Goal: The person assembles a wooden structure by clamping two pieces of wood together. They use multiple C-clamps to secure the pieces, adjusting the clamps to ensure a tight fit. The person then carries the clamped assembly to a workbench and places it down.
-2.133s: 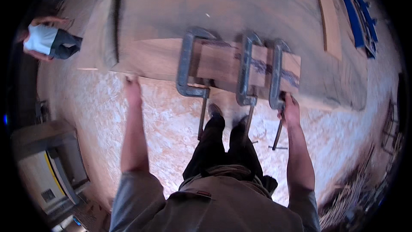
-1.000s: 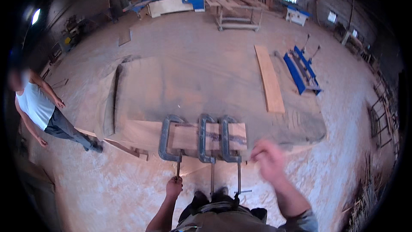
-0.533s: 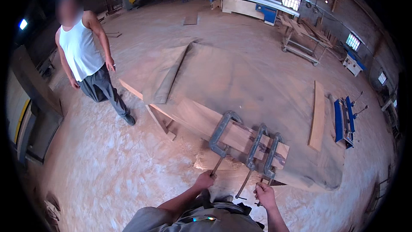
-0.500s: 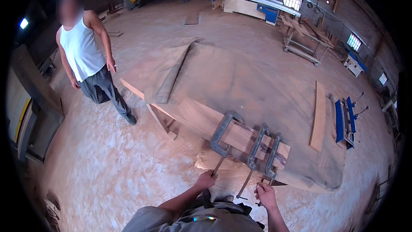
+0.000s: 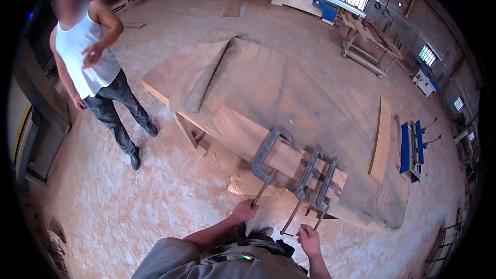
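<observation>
Three grey metal C-clamps grip a wooden board [image 5: 243, 129] along the near edge of a table. My left hand [image 5: 244, 211] is closed around the lower end of the screw on the left C-clamp [image 5: 260, 161]. The middle C-clamp [image 5: 308, 173] has its screw and cross handle hanging free between my hands. At the bottom of the screw on the right C-clamp [image 5: 325, 188], my right hand [image 5: 309, 237] is closed with fingers pinched together; the handle end is mostly hidden by them. Dark patches mark the board beside the clamps.
A dusty brown cloth [image 5: 294, 88] covers the table. On its right lies a loose plank [image 5: 381, 142], near a blue clamping fixture [image 5: 412, 150]. A person in a white tank top [image 5: 88, 54] stands at left. A wheeled rack [image 5: 367, 51] and a long machine [image 5: 297, 2] stand farther back.
The person at left has stepped nearer and raised one hand to the chest. My right hand has shifted slightly left and down; my left hand stays on its clamp screw. The view has tilted slightly.
</observation>
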`<state>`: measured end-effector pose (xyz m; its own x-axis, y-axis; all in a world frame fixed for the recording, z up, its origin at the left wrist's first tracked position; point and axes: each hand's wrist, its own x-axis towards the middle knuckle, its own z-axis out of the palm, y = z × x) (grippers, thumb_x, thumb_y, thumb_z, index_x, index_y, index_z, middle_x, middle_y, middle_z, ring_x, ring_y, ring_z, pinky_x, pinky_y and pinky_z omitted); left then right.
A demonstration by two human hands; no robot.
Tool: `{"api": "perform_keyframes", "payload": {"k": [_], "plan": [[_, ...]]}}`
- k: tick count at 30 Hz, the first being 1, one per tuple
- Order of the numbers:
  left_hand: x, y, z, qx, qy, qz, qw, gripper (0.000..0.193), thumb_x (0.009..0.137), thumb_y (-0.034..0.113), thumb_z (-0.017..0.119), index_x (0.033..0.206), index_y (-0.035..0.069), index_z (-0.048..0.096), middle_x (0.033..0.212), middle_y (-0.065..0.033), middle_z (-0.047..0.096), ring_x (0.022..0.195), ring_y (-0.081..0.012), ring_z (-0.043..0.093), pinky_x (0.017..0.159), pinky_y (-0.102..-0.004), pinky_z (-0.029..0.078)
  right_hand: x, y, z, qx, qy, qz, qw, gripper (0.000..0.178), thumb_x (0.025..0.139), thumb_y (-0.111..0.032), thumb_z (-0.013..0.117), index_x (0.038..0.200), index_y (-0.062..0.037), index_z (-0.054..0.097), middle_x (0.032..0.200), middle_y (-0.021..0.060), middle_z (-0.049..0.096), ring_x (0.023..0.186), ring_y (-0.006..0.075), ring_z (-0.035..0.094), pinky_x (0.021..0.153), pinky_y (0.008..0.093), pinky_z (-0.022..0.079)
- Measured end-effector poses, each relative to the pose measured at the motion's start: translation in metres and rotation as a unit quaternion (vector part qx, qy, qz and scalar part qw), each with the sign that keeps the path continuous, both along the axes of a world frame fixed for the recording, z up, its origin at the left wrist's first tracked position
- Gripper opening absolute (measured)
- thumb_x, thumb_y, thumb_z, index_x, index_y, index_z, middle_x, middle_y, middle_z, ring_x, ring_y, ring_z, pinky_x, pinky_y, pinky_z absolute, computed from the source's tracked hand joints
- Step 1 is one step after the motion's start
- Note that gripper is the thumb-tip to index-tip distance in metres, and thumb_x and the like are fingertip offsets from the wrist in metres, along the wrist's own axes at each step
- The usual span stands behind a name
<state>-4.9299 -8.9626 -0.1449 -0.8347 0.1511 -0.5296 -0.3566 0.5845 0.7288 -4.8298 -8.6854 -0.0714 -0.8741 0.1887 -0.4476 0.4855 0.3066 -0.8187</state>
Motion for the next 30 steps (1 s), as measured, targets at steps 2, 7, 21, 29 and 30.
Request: {"api": "perform_keyframes", "payload": {"k": [2, 7, 21, 29, 30], "plan": [[0.003, 0.002, -0.003, 0.018, 0.007, 0.014, 1.0, 0.038, 0.086, 0.036, 0.052, 0.105, 0.003, 0.057, 0.096, -0.0214, 0.063, 0.092, -0.0384, 0.06, 0.081, -0.0455, 0.047, 0.012, 0.018, -0.005, 0.099, 0.083, -0.014, 0.992, 0.026, 0.087, -0.015, 0.058, 0.107, 0.0025, 0.058, 0.085, 0.0118, 0.063, 0.072, 0.0182, 0.06, 0.064, 0.0305, 0.05], [0.006, 0.002, 0.006, 0.017, 0.006, 0.04, 0.999, 0.037, 0.086, 0.036, 0.052, 0.106, 0.006, 0.058, 0.092, -0.0198, 0.064, 0.091, -0.0373, 0.061, 0.079, -0.0454, 0.048, 0.029, 0.044, -0.007, 0.308, 0.148, 0.089, 0.936, 0.033, 0.081, -0.015, 0.064, 0.108, 0.0023, 0.056, 0.096, 0.0178, 0.06, 0.091, 0.0296, 0.058, 0.079, 0.0373, 0.048], [0.024, 0.02, -0.009, 0.011, 0.053, 0.17, 0.984, 0.041, 0.083, 0.032, 0.059, 0.115, 0.005, 0.058, 0.095, -0.0172, 0.066, 0.09, -0.0316, 0.063, 0.08, -0.0384, 0.048, 0.032, 0.092, -0.034, 0.119, -0.07, 0.174, 0.975, 0.041, 0.088, -0.025, 0.056, 0.113, 0.0074, 0.051, 0.08, 0.0158, 0.067, 0.072, 0.0192, 0.066, 0.066, 0.0302, 0.052], [0.039, 0.037, -0.021, 0.012, 0.082, 0.286, 0.955, 0.036, 0.084, 0.023, 0.063, 0.111, 0.001, 0.057, 0.087, -0.0066, 0.061, 0.083, -0.0169, 0.056, 0.078, -0.0301, 0.045, 0.008, 0.106, -0.034, 0.099, -0.172, 0.293, 0.935, 0.041, 0.086, -0.041, 0.055, 0.086, -0.0019, 0.068, 0.072, 0.0131, 0.066, 0.069, 0.0239, 0.066, 0.067, 0.0349, 0.05], [0.048, 0.033, -0.041, -0.007, 0.1, 0.303, 0.948, 0.036, 0.084, 0.023, 0.063, 0.112, 0.002, 0.056, 0.088, -0.006, 0.061, 0.082, -0.0161, 0.055, 0.077, -0.0293, 0.045, 0.005, 0.109, -0.037, 0.103, -0.14, 0.328, 0.929, 0.038, 0.086, -0.04, 0.054, 0.09, -0.0056, 0.07, 0.069, 0.0086, 0.066, 0.058, 0.0153, 0.061, 0.057, 0.0303, 0.05]]}}
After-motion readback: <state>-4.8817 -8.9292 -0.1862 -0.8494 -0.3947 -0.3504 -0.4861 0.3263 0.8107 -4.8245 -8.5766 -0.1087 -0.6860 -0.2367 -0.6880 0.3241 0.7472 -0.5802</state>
